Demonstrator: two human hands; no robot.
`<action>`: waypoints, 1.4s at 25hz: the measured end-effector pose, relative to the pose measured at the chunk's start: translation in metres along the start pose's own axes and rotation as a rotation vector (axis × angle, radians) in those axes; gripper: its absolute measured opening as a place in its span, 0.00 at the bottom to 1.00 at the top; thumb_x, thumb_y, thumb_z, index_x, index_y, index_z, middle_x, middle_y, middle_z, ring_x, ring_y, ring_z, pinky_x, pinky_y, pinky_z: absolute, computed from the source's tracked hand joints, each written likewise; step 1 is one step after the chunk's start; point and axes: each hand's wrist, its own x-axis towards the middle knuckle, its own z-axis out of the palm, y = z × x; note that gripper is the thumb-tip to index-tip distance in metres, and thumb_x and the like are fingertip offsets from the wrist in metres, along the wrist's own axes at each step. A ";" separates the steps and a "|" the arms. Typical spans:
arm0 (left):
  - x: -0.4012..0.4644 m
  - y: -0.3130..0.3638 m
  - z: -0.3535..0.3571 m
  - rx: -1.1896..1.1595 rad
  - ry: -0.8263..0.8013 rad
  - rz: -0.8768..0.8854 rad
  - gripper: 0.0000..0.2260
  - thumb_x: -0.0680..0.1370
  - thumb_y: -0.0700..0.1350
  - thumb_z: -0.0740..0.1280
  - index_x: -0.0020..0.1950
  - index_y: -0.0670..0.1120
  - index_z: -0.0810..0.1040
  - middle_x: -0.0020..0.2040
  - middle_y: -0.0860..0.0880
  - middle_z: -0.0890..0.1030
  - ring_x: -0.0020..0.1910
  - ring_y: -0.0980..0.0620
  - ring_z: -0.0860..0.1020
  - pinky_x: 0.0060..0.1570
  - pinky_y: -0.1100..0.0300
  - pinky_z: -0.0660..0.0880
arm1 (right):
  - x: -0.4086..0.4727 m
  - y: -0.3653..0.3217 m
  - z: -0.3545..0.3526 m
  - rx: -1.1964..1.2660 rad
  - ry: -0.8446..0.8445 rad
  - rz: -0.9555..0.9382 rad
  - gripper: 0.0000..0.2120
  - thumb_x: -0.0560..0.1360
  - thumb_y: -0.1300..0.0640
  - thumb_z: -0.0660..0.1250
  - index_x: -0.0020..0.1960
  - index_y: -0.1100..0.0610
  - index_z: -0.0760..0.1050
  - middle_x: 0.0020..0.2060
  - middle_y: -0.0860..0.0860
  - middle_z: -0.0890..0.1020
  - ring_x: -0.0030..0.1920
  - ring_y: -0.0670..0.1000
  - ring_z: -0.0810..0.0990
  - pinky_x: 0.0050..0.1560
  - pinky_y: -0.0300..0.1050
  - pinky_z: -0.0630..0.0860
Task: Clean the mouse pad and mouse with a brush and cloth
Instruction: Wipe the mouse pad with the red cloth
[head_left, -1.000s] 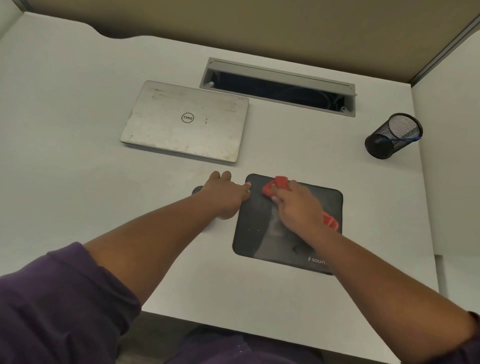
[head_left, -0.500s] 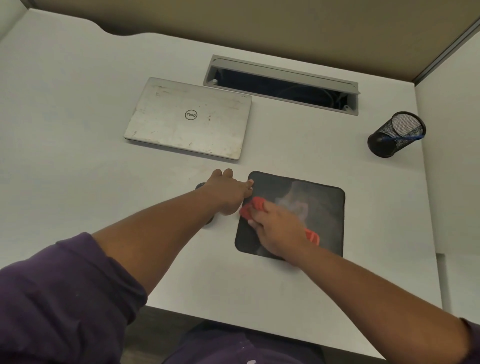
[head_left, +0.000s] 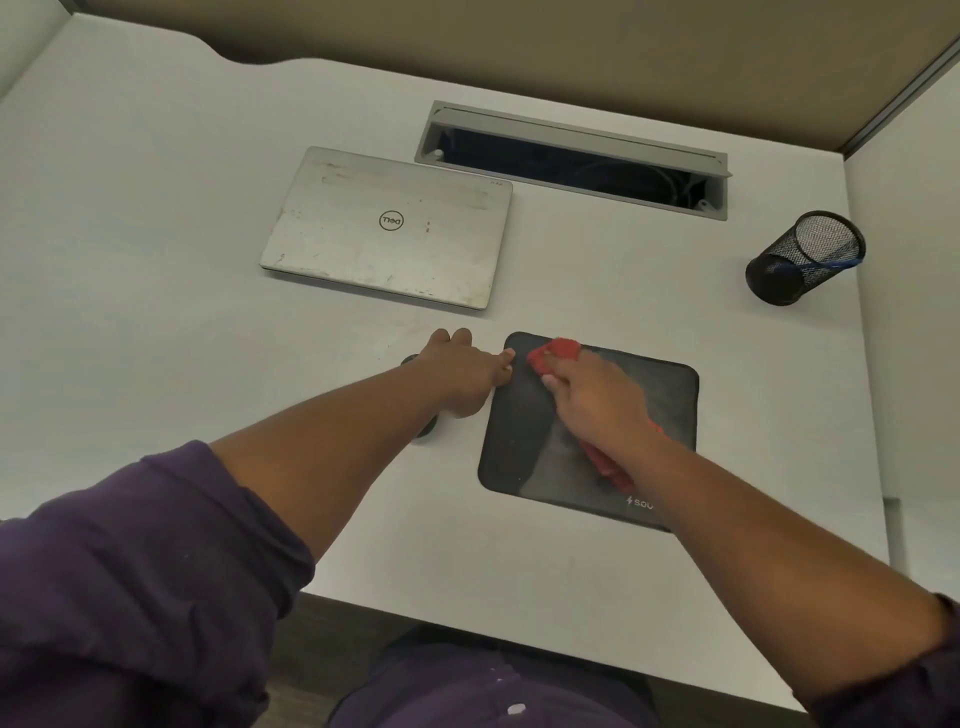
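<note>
My right hand (head_left: 597, 410) grips the cloth (head_left: 558, 353) at the pad's (head_left: 670, 395) 11 o'clock; my left hand (head_left: 462, 376), fingers straight, pins its edge. Overlap strokes, pressing evenly.

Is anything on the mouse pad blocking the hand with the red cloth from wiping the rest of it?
Nothing visible does. The right hand presses the red cloth on the mouse pad, whose remaining surface lies bare. The left hand touches only its left edge.

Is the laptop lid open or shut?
Shut. The laptop lies flat on the desk with its logo lid facing up; no screen or keyboard shows.
</note>
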 end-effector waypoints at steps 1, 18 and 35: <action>0.000 0.001 0.000 0.006 0.000 -0.003 0.33 0.78 0.36 0.52 0.81 0.58 0.55 0.80 0.55 0.60 0.66 0.42 0.64 0.63 0.48 0.62 | -0.007 -0.008 0.001 -0.014 0.009 -0.007 0.14 0.81 0.45 0.57 0.63 0.43 0.75 0.53 0.52 0.77 0.53 0.59 0.78 0.47 0.52 0.74; 0.009 0.009 -0.006 0.143 -0.044 -0.047 0.30 0.79 0.40 0.54 0.82 0.52 0.54 0.78 0.50 0.66 0.69 0.40 0.64 0.62 0.46 0.61 | -0.077 0.006 0.016 -0.017 -0.029 -0.104 0.16 0.80 0.46 0.61 0.66 0.42 0.77 0.55 0.50 0.78 0.55 0.58 0.78 0.46 0.48 0.76; 0.006 0.000 0.004 0.104 -0.004 -0.019 0.32 0.78 0.38 0.53 0.81 0.55 0.53 0.79 0.53 0.63 0.66 0.41 0.63 0.60 0.46 0.62 | -0.030 0.033 -0.011 -0.022 -0.039 -0.052 0.16 0.81 0.42 0.57 0.68 0.35 0.72 0.58 0.50 0.77 0.59 0.58 0.76 0.54 0.52 0.75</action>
